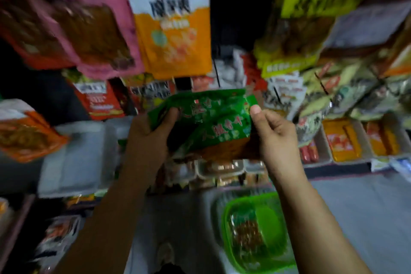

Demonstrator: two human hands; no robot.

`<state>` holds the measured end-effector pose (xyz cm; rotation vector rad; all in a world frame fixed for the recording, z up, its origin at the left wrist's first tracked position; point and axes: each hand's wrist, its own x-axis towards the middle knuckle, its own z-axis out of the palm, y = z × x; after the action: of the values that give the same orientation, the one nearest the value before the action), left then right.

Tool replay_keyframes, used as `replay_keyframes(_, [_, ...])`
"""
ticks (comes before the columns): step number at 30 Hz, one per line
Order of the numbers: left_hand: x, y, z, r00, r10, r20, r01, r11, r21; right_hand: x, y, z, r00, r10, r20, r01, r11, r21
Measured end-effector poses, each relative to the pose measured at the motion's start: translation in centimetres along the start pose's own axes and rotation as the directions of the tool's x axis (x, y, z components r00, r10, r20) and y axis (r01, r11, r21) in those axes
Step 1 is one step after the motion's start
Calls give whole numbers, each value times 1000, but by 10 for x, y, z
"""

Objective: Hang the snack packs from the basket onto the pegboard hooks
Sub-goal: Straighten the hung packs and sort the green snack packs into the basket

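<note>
Both my hands hold green snack packs (209, 122) with red lettering at the middle of the view, below the hanging packs. My left hand (149, 138) grips their left side, thumb on the front. My right hand (273, 133) pinches the top right corner between thumb and fingers. Two packs seem to overlap, one behind the other. The green basket (275, 222) sits low and to the right on the floor, with another green pack (246, 231) lying in it. A bare black hook (216, 73) sticks out from the dark board just above the held packs.
Pink (73, 18), orange (175, 35) and yellow-green (304, 18) packs hang above. Red and white packs (97, 98) hang lower. Trays of orange packets (342, 140) line a shelf at right. A grey bin (75, 153) stands at left. My foot (164, 253) shows below.
</note>
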<state>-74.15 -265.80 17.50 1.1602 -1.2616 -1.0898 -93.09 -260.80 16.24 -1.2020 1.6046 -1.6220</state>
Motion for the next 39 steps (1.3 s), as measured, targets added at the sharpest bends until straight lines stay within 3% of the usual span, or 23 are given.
replay_keyframes(5, [59, 91, -38, 939, 339, 50, -341, 939, 37, 44, -78, 60, 946, -253, -203, 250, 967, -40])
replay_keyframes(8, [92, 131, -64, 889, 456, 37, -457, 889, 26, 67, -128, 79, 862, -416, -292, 412, 908, -77])
replay_keyframes(12, [122, 175, -86, 801, 597, 43, -598, 801, 16, 85, -192, 93, 781, -584, -221, 569, 812, -133])
replay_keyframes(17, [144, 217, -84, 786, 611, 96, -609, 792, -50, 97, -248, 98, 806, -584, -90, 590, 805, 56])
replay_keyframes(20, [154, 239, -76, 696, 714, 78, -717, 697, 14, 113, -264, 94, 798, -587, -135, 600, 796, 83])
replay_keyframes(26, [176, 291, -54, 514, 851, 109, -843, 478, 246, 150, -291, 87, 728, -637, -253, 664, 748, 26])
replay_keyframes(30, [191, 326, -40, 464, 885, 37, -868, 446, 218, 172, -319, 80, 646, -706, -291, 725, 687, -56])
replay_keyframes(35, [194, 365, -26, 296, 955, -14, -928, 291, 233, 188, -347, 64, 574, -743, -343, 790, 613, -7])
replay_keyframes(39, [202, 382, -16, 304, 952, -21, -935, 303, 184, 196, -360, 55, 544, -760, -356, 799, 598, -56])
